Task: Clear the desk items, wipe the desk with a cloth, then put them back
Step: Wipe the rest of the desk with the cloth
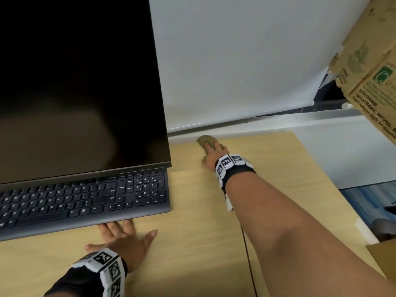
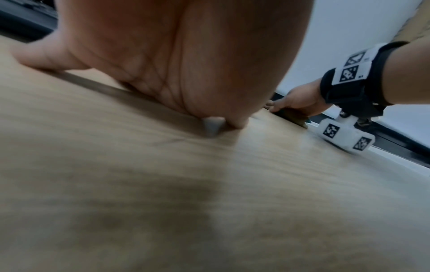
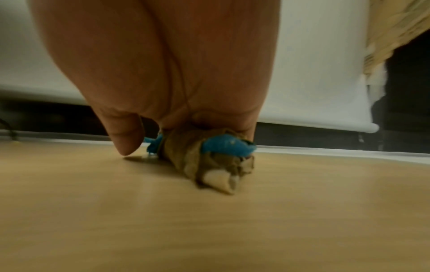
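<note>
Nearest, left hand point(image 1: 120, 239) flat on the wooden desk point(image 1: 192, 243), fingers straight and spread, fingertips tucked under the front edge of the black keyboard point(image 1: 85, 200). Behind the keyboard, dark monitor point(image 1: 81, 82). Farther back and to the right, right hand point(image 1: 213, 156) pressing a crumpled brown cloth point(image 1: 206, 141) with blue trim point(image 3: 223, 145) onto the desk near its rear edge; fingers hidden, spread or together cannot be told. Cardboard box point(image 1: 372, 71) at far right.
</note>
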